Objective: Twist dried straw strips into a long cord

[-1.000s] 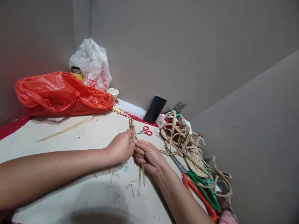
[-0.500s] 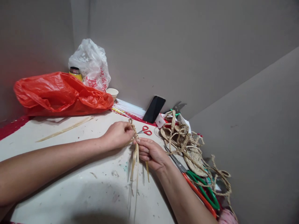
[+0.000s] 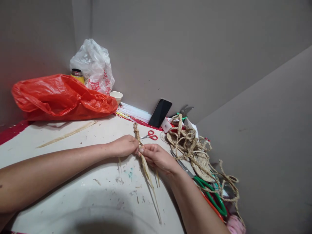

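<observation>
Between my two hands is a short straw braid (image 3: 136, 130), its plaited, looped end pointing away from me. Loose pale straw strands (image 3: 147, 169) hang from its near end toward me over the white table (image 3: 97, 201). My left hand (image 3: 125, 145) is closed on the braid from the left, fingertips partly hidden. On the other side, my right hand (image 3: 156, 156) pinches the strands just below the plaited part, thumb on top. Small red-handled scissors (image 3: 151, 135) lie just beyond my right hand.
At right lie a heap of braided straw cord (image 3: 192, 146) and large scissors with green and orange handles (image 3: 212, 191). A phone (image 3: 160, 112) leans on the wall. Back left are a red plastic bag (image 3: 63, 100), a white bag (image 3: 94, 61), a yellow bottle (image 3: 77, 76) and a cup (image 3: 116, 96).
My left hand has slid down the braid toward me, baring more of its plaited end. The loose strands have swung to the right. My right hand still pinches close to the same spot.
</observation>
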Tool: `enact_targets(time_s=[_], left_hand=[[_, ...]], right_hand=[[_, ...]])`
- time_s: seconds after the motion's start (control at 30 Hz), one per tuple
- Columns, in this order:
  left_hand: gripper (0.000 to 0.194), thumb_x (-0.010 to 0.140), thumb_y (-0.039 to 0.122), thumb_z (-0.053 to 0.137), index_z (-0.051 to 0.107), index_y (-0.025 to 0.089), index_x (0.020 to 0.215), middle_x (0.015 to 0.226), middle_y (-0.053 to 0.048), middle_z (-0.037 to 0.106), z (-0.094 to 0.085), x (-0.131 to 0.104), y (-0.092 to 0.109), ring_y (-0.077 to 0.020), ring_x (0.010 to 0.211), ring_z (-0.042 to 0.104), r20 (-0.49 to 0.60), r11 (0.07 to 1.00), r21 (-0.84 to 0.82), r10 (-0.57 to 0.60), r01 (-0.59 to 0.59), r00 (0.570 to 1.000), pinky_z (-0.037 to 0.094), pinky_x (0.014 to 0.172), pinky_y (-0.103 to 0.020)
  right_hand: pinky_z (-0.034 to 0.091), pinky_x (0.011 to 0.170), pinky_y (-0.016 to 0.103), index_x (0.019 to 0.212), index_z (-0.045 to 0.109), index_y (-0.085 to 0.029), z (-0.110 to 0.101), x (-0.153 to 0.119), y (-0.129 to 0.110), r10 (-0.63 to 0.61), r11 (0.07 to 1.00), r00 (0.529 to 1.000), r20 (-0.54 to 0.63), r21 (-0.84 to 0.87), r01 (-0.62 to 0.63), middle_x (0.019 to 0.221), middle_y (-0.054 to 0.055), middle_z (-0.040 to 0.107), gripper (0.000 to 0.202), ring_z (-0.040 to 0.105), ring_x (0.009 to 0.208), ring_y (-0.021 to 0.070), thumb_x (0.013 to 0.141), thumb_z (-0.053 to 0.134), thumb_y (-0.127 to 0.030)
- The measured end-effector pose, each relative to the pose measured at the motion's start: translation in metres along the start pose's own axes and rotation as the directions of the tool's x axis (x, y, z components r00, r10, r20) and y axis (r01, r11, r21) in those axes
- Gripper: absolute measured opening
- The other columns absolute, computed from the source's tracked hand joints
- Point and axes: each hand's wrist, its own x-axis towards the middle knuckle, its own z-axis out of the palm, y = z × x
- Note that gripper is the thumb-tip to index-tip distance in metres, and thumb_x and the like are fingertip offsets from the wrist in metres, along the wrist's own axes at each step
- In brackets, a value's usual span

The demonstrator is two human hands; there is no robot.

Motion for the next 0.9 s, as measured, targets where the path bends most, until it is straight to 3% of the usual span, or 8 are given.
enact_targets(time_s=[0.1,0.23,0.4,0.53,0.67,0.8,0.9], left_hand=[[0.024,0.073,0.025,0.041,0.049,0.016,0.053,0.049,0.004,0.044,0.001,-0.002,0.002,-0.0088,0.049,0.034,0.035,0.999,-0.008,-0.052,0.052,0.998,0.025,0.049,-0.023],[0.019,0.069,0.029,0.049,0.047,0.017,0.055,0.044,0.007,0.035,0.004,-0.003,0.001,-0.0065,0.041,0.022,0.115,0.968,-0.176,-0.162,0.18,0.98,0.015,0.042,-0.023],[0.02,0.068,0.031,0.052,0.046,0.016,0.056,0.046,0.007,0.037,0.006,-0.002,-0.002,-0.0053,0.041,0.023,0.124,0.942,-0.286,-0.145,0.175,0.982,0.015,0.042,-0.023],[0.019,0.068,0.03,0.051,0.046,0.016,0.056,0.047,0.006,0.039,0.007,0.0,-0.004,-0.0057,0.043,0.026,0.067,0.96,-0.227,-0.153,0.165,0.986,0.019,0.044,-0.022],[0.02,0.069,0.031,0.049,0.047,0.016,0.056,0.048,0.006,0.038,0.006,-0.001,-0.004,-0.0064,0.044,0.026,0.058,0.971,-0.162,-0.166,0.174,0.984,0.019,0.044,-0.023],[0.02,0.071,0.03,0.048,0.052,0.015,0.058,0.051,0.005,0.041,0.006,-0.001,-0.007,-0.0074,0.047,0.03,0.034,0.993,-0.057,-0.106,0.108,0.994,0.022,0.047,-0.022],[0.022,0.074,0.029,0.046,0.054,0.015,0.059,0.051,0.005,0.043,0.005,-0.001,-0.006,-0.0081,0.049,0.033,0.026,0.998,0.016,-0.061,0.06,0.998,0.025,0.048,-0.021]], right_hand=[[0.01,0.037,0.021,0.069,0.059,-0.013,-0.002,0.001,0.003,-0.047,0.987,0.998,-0.042,-0.156,0.04,0.043,-0.009,0.03,0.031,0.018,0.038,0.0046,0.075,0.062,-0.044],[0.015,0.042,0.021,0.068,0.059,-0.013,-0.001,0.001,0.004,-0.117,0.946,0.989,-0.086,-0.312,0.085,0.05,-0.007,0.035,0.032,0.023,0.045,0.0058,0.076,0.06,-0.044],[0.016,0.044,0.021,0.069,0.058,-0.013,-0.001,-0.004,0.0,-0.111,0.959,0.993,-0.038,-0.265,0.097,0.053,-0.006,0.037,0.032,0.024,0.048,0.0058,0.076,0.061,-0.045],[0.014,0.042,0.021,0.073,0.057,-0.015,-0.004,-0.007,-0.002,-0.041,0.98,0.999,0.031,-0.191,0.046,0.051,-0.008,0.034,0.032,0.022,0.044,0.0055,0.078,0.059,-0.046],[0.02,0.043,0.02,0.076,0.058,-0.014,-0.005,-0.007,-0.003,-0.075,0.961,0.997,-0.011,-0.267,0.069,0.054,-0.006,0.037,0.032,0.027,0.047,0.0066,0.078,0.059,-0.046],[0.023,0.043,0.019,0.069,0.059,-0.014,-0.006,-0.007,-0.005,-0.103,0.909,0.993,-0.053,-0.411,0.072,0.054,-0.005,0.04,0.029,0.031,0.048,0.0069,0.08,0.056,-0.041],[0.02,0.038,0.019,0.063,0.055,-0.015,-0.003,-0.008,-0.007,-0.039,0.942,0.998,-0.051,-0.335,0.019,0.046,-0.006,0.039,0.03,0.029,0.04,0.0057,0.08,0.054,-0.04]])
